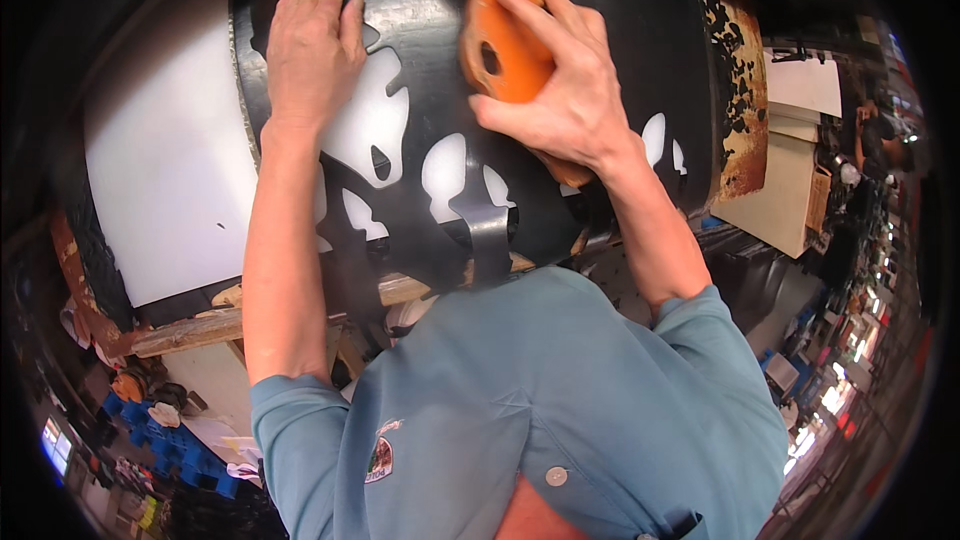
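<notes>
- Holding: one orange template, in my right hand; fingers spread across it and curved to a grip, index finger laid along its face, thumb at its near left edge. One oval hole between index fingertip and thumb tip; another beyond the index fingertip; its near end shows below my wrist.
- Pressing place: my left hand, palm down, fingers nearly straight and close together, thumb a little apart, well left of the template. Whether anything lies beneath the palm, I cannot tell.
- One black sheet, under the fingers of both hands, dark and slightly glossy, cut through with openings.
- One large irregular opening, white within, just right of and below my left thumb.
- One rounded opening, white within, below my right thumb; a smaller one just beside it.
- One white sheet, broad, left of my left fingers.
- One table, its wooden edge nearer my body than either set of fingers.
- One brown board, black-flecked, right of my right fingers; a pale box beyond it.
</notes>
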